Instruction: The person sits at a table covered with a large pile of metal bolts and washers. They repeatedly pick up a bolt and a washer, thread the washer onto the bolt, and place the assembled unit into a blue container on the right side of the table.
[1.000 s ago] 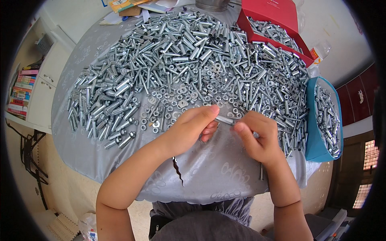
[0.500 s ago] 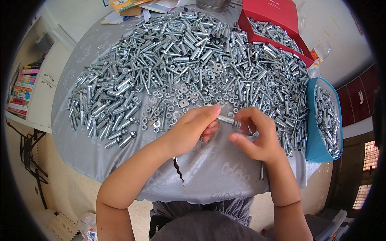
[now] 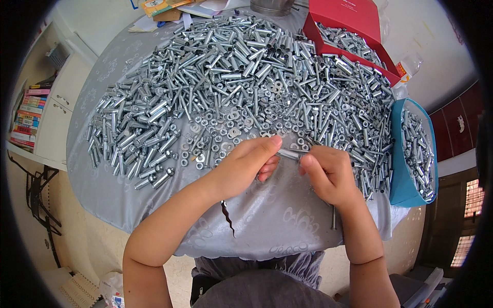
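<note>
My left hand (image 3: pixel 254 159) grips a shiny metal sleeve anchor (image 3: pixel 289 154), its thumb along the top and its fingers curled under. The sleeve points to the right, where my right hand (image 3: pixel 330 173) has its fingers and thumb closed round the other end. Whatever nut or washer sits at that end is hidden by the right fingers. Loose washers and nuts (image 3: pixel 234 132) lie just beyond my left hand. At the left of the table lies a group of sleeve anchors with nuts on them (image 3: pixel 163 178).
A large heap of metal sleeves and bolts (image 3: pixel 246 56) covers the far table. An open red box (image 3: pixel 345 15) and a blue bag (image 3: pixel 398 174), both holding metal parts, stand at the right. One long bolt (image 3: pixel 334 218) lies near my right wrist. A metal bucket (image 3: pixel 272 6) stands behind.
My right hand's fingers, spread round the anchor's end before, have closed and curled in over it. My left hand has stayed in place with its grip.
</note>
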Motion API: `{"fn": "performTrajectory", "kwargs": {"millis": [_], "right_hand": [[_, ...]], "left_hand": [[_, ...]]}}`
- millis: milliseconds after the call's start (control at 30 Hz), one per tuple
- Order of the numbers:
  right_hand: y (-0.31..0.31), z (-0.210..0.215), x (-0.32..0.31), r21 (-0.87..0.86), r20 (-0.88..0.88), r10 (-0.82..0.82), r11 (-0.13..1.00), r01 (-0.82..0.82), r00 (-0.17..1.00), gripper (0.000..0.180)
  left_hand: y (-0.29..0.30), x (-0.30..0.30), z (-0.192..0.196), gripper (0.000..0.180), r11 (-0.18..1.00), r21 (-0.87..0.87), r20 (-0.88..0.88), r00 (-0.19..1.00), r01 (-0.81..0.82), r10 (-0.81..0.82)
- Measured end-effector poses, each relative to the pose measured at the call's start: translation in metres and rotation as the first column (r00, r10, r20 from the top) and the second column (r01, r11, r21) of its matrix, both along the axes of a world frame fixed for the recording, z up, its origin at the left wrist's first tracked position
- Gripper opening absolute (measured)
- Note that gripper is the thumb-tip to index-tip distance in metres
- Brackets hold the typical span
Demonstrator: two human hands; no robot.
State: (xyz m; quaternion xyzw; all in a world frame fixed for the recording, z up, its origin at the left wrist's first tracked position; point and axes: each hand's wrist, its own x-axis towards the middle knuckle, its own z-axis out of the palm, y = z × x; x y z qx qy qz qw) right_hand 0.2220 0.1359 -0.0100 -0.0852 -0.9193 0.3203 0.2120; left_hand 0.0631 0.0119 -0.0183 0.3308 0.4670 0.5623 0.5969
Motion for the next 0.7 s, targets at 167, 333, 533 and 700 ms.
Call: {"fn": "performTrajectory", "kwargs": {"millis": [167,333,533,700], "right_hand": [[-0.013,0.011,-0.007,-0.077,-0.054,-0.091,0.993,0.086,0.994,0.021],[-0.004,0.005,-0.003,-0.049,-0.047,-0.002,0.999,0.0,0.999,0.02],[-0.007,0.012,-0.003,-0.015,-0.029,-0.042,0.999,0.042,0.999,0.02],[-0.014,0.013,-0.008,-0.109,-0.107,-0.111,0.989,0.099,0.988,0.019]], "left_hand": [[-0.002,-0.001,0.0,0.04,1.0,-0.004,0.033,0.999,-0.022,0.022],[-0.001,0.001,0.002,0.04,1.0,0.016,0.011,1.0,-0.02,0.02],[-0.001,0.002,0.001,0.04,0.999,0.012,0.027,0.999,-0.03,0.03],[-0.002,0.003,0.0,0.039,0.999,0.011,0.035,0.999,-0.032,0.031]]}}
